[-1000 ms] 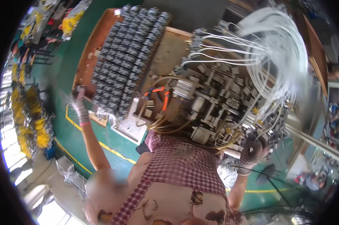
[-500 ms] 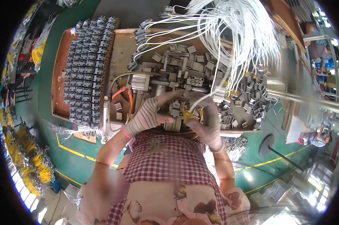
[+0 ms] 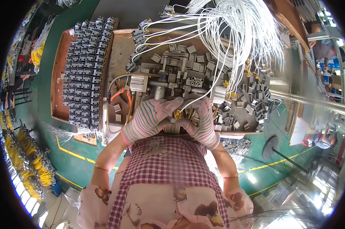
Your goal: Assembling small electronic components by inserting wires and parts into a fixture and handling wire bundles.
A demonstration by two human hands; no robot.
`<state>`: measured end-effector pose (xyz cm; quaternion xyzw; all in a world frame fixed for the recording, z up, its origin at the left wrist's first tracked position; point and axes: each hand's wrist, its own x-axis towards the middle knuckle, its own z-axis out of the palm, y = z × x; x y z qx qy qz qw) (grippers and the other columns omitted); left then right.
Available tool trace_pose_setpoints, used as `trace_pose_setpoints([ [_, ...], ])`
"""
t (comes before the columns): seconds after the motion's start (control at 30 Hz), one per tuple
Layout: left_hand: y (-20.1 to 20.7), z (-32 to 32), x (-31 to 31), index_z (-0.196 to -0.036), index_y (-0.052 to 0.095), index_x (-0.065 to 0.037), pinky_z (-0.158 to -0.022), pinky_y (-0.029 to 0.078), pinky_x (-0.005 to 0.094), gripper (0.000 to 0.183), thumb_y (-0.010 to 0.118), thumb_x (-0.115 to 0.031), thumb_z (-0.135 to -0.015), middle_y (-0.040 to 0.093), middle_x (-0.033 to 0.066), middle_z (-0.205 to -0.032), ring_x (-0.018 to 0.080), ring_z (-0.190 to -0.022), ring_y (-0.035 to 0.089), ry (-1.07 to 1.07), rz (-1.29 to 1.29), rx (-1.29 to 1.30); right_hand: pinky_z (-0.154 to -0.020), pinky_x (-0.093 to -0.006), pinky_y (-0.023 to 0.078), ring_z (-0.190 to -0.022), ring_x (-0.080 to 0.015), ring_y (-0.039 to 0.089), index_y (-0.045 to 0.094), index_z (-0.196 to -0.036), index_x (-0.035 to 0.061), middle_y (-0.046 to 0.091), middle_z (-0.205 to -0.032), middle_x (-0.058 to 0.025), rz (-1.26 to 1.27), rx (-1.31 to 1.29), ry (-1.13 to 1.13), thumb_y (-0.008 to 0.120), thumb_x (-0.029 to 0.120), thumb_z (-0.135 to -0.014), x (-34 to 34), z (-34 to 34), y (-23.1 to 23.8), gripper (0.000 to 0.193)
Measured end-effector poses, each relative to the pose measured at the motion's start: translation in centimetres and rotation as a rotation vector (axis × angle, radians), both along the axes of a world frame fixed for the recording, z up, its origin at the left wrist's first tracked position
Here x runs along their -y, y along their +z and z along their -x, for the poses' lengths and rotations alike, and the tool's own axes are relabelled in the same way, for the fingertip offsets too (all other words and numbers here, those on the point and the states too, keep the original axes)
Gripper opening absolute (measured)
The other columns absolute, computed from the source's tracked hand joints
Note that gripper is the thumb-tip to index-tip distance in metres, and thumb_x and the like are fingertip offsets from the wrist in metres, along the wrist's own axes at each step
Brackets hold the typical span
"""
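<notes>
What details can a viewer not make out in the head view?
Head view: the small gold-coloured metal piece is partly hidden by the striped-gloved left hand and striped-gloved right hand; which fingers grip it is unclear.
Head view: the thick bundle of white cables is cut off by the top edge.
Head view: the yellow stringy bundles at left are too small to count strands.

Striped-gloved left hand and right hand meet around a small brass-coloured metal piece; grey boxy blocks lie left.
</notes>
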<state>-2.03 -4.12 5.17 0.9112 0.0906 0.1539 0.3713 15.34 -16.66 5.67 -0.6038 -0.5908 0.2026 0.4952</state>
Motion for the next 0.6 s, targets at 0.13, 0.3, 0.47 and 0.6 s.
trace_pose_setpoints([
  [0.13, -0.7, 0.6, 0.0, -0.150, 0.034, -0.010, -0.074, 0.051, 0.0435, 0.092, 0.076, -0.011, -0.069, 0.066, 0.0164, -0.105, 0.0374, -0.088, 0.063, 0.008, 0.049, 0.005, -0.089, -0.0406, 0.038, -0.102, -0.0285, 0.054, 0.058, -0.109, 0.0094, 0.060, -0.111, -0.0081, -0.008, 0.065, -0.026, 0.085, 0.028, -0.068, -0.1, 0.1, 0.0, 0.052],
  [0.3, -1.8, 0.7, 0.3, -0.149, 0.036, -0.010, -0.077, 0.051, 0.0435, 0.090, 0.078, -0.019, -0.070, 0.066, 0.0150, -0.102, 0.0368, -0.088, 0.063, 0.029, 0.190, 0.080, -0.088, -0.0413, 0.040, -0.102, -0.0298, 0.055, 0.058, -0.107, 0.0092, 0.060, -0.110, -0.0091, 0.051, -0.032, -0.052, 0.085, 0.024, -0.068, -0.3, 0.6, -0.7, 0.049],
  [0.47, -3.4, 0.5, 0.0, -0.147, 0.039, -0.004, -0.075, 0.048, 0.0412, 0.085, 0.079, -0.031, -0.077, 0.065, 0.0136, -0.110, 0.0313, -0.078, 0.060, 0.034, 0.127, 0.255, -0.088, -0.0417, 0.042, -0.102, -0.0306, 0.055, 0.058, -0.106, 0.0076, 0.060, -0.107, -0.0104, 0.057, -0.063, -0.023, 0.085, 0.018, -0.067, -0.8, 0.9, 0.2, 0.049],
  [0.6, -2.1, 0.1, 0.1, -0.145, 0.043, -0.006, -0.078, 0.051, 0.0382, 0.079, 0.078, -0.035, -0.079, 0.063, 0.0121, -0.114, 0.0303, -0.088, 0.063, 0.044, 0.249, 0.196, -0.087, -0.0423, 0.043, -0.103, -0.0313, 0.054, 0.057, -0.108, 0.0074, 0.059, -0.108, -0.0108, 0.026, -0.080, -0.015, 0.085, 0.018, -0.067, -0.8, -0.2, -0.5, 0.051],
])
